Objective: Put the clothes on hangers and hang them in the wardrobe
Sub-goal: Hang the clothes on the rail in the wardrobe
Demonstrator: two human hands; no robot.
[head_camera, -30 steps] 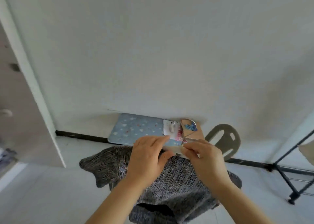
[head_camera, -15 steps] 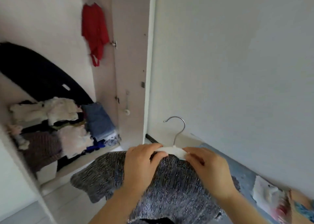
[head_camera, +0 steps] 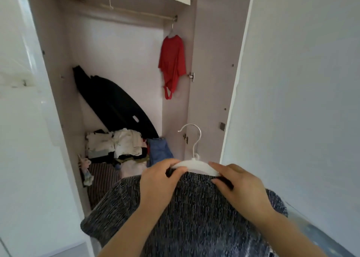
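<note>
The left hand (head_camera: pixel 157 180) curls its fingers over one shoulder of the white hanger (head_camera: pixel 194 164), while the right hand (head_camera: pixel 239 184) pinches the other shoulder along with the collar edge. The grey knit top (head_camera: pixel 194 221) is on the hanger, draped below both hands and over the wrists, and the metal hook (head_camera: pixel 192 137) stands up between them. Beyond the hands the wardrobe (head_camera: pixel 210 81) stands open, with a rail (head_camera: pixel 136 13) high above, a red shirt (head_camera: pixel 172 63) hanging up ahead and folded clothes (head_camera: pixel 116 145) heaped low to the left.
</note>
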